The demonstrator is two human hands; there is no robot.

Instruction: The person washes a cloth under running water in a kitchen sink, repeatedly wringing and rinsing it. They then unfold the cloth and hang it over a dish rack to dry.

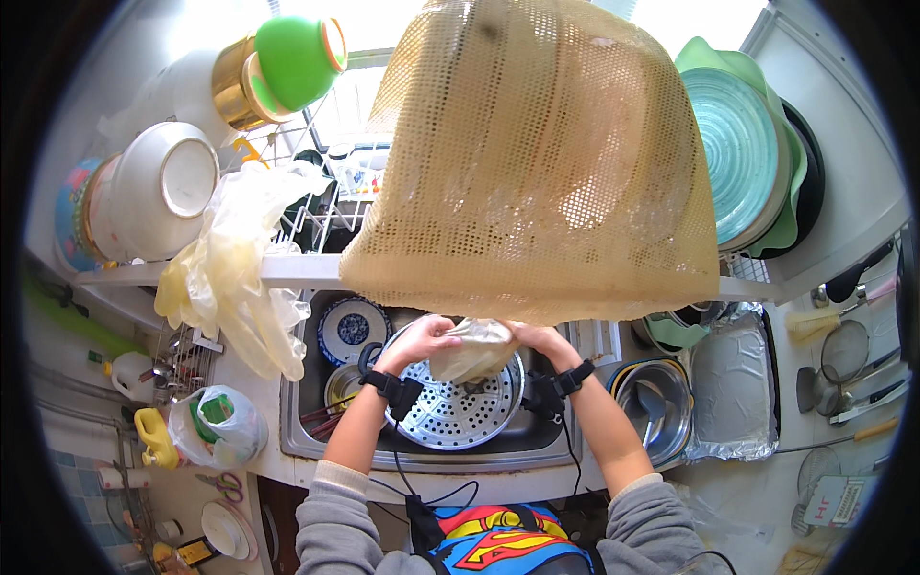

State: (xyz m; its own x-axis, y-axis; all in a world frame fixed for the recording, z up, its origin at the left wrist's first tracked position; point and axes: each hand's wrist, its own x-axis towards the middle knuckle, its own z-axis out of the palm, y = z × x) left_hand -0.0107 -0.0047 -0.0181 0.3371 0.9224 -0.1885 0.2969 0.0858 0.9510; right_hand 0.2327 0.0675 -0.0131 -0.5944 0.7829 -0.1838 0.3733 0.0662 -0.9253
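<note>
My left hand point(424, 343) and my right hand point(535, 336) hold a pale, wet-looking cloth or bag point(478, 352) between them by its upper edge. It hangs over a round perforated metal steamer tray point(460, 417) that rests in the stainless steel sink point(532, 449). A small dark clump shows at the cloth's lower end, over the holes. Left of the tray lie a blue-and-white patterned plate point(353, 330), a metal bowl point(343, 388) and reddish chopsticks point(327, 424). Both wrists wear black straps.
A beige perforated mat point(532, 165) drapes over the shelf edge above my hands. Plastic gloves point(237, 287) hang at the left. Nested metal bowls point(654, 410) and a foil-lined tray point(733, 388) stand right of the sink; a bagged container point(219, 424) stands left.
</note>
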